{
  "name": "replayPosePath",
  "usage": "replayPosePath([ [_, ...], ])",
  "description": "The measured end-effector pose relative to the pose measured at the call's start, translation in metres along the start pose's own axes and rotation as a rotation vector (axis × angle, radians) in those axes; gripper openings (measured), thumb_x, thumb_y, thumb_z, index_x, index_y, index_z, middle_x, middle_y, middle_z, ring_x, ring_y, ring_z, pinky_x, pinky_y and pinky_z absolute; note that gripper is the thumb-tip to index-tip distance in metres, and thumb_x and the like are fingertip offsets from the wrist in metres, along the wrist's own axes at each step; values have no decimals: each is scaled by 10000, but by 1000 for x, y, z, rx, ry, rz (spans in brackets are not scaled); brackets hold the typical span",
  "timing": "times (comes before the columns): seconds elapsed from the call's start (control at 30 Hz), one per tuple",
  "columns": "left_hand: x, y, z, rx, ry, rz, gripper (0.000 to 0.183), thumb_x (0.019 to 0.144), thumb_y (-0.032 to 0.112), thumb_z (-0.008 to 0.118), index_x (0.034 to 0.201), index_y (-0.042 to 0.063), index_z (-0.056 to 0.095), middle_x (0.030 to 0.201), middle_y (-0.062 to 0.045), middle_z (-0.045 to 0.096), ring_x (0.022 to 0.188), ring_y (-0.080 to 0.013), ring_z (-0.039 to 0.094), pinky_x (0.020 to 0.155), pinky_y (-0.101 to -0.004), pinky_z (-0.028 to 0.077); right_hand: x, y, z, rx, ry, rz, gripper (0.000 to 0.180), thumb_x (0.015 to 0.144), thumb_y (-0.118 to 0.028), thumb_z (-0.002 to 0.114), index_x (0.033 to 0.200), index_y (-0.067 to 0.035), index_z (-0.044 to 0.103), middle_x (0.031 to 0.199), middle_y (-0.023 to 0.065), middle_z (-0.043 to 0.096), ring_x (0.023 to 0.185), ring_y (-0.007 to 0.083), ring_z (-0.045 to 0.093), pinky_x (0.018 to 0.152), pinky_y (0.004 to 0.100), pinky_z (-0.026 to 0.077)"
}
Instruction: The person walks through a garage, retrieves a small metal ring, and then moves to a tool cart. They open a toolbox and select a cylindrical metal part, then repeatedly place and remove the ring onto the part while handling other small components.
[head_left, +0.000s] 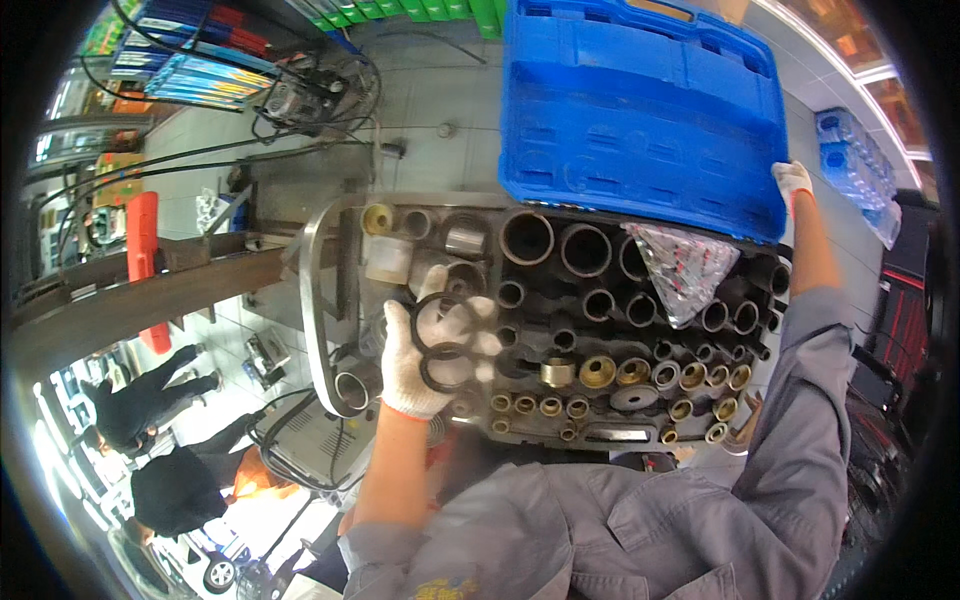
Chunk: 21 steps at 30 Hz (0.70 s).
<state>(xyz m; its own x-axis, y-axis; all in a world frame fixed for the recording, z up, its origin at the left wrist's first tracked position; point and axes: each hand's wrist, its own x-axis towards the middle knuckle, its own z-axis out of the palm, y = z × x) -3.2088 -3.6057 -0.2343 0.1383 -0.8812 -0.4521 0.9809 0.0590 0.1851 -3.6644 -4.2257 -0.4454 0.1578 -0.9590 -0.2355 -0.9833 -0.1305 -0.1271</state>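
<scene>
My left hand (416, 364), in a white knit glove, is closed around dark metal rings (448, 367), held over the left part of the cart top. My right hand (793, 182), gloved too, grips the right edge of the raised lid of a blue plastic case (645, 142). Below the lid lies the case's black tray (540, 289), with steel tubes (585, 250) and brass-coloured bushings (598, 370) in rows. A crumpled clear plastic bag (686, 266) rests over the upper right tubes. Near my left hand stand a white cylinder (388, 259) and a steel sleeve (465, 237).
A curved metal handle (313, 307) borders the cart on the left. Beyond it run a steel beam (187, 274) and a red bar (142, 247). A cabled machine (296, 97) stands upper left. People in dark clothes (180, 487) are at lower left. Wrapped water bottles (855, 161) stand at right.
</scene>
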Motion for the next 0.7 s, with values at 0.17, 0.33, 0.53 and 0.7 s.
replayPosePath([
  [0.17,-23,-11,-19,-81,18,-14,725,1007,728,482,1610,354,333,1449,-257,553,1072,-462,703,741,-563,647,-196,-157,-87,308,489,-428,359,996,-217,654,1301,-34,706,1298,205,723,1218,329,699,1075,418,523],
  [0.33,-49,-38,-39,-182,45,-70,658,1054,690,427,1621,361,362,1425,-292,550,1043,-519,702,713,-612,636,-343,-255,-80,441,159,-735,467,840,-162,832,1274,-56,697,1236,184,705,1171,362,676,1035,449,536],
  [0.53,-73,-43,-40,-177,49,-166,702,1059,693,402,1642,313,307,1416,-332,543,1038,-521,701,712,-609,639,-370,-248,-62,51,94,-700,740,788,-161,857,1471,-117,576,1446,195,601,1353,408,550,1143,518,434],
  [0.7,-87,-26,-42,-140,-6,-190,658,1060,686,426,1617,342,366,1392,-293,566,1022,-486,709,693,-560,630,-362,-208,-72,85,238,-488,295,884,-50,721,1176,-86,740,1133,149,740,1030,372,707,925,414,574],
])
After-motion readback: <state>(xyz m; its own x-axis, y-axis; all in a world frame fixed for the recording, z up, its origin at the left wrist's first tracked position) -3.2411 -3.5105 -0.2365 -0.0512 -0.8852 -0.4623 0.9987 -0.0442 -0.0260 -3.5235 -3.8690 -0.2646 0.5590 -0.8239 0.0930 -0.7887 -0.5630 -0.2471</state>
